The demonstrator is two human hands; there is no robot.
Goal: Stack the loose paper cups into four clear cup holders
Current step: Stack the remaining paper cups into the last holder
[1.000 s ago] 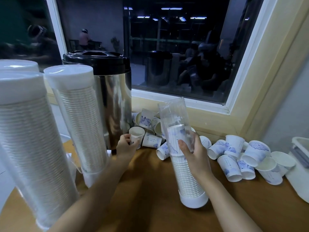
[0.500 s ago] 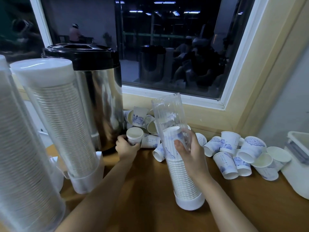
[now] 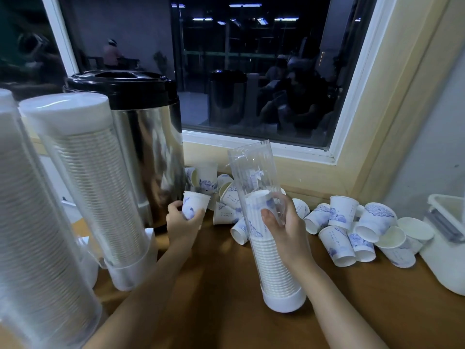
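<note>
A full cup holder (image 3: 30, 235) is blurred and cut by the left edge of the frame; whether another stands behind it cannot be told. A white tub (image 3: 445, 248) is clipped at the right edge.

Three clear holders show plainly: that one, a second full holder (image 3: 100, 185) and a part-filled holder (image 3: 251, 167) at centre on the desk (image 3: 226, 285). The part-filled holder half hides about six loose cups (image 3: 224, 215). About nine more cups (image 3: 337, 245) lie at the right.

The left hand (image 3: 185, 222) grips one paper cup (image 3: 195, 205) beside the steel urn (image 3: 148, 159). The right hand (image 3: 286, 227) wraps around the middle of the part-filled holder.
</note>
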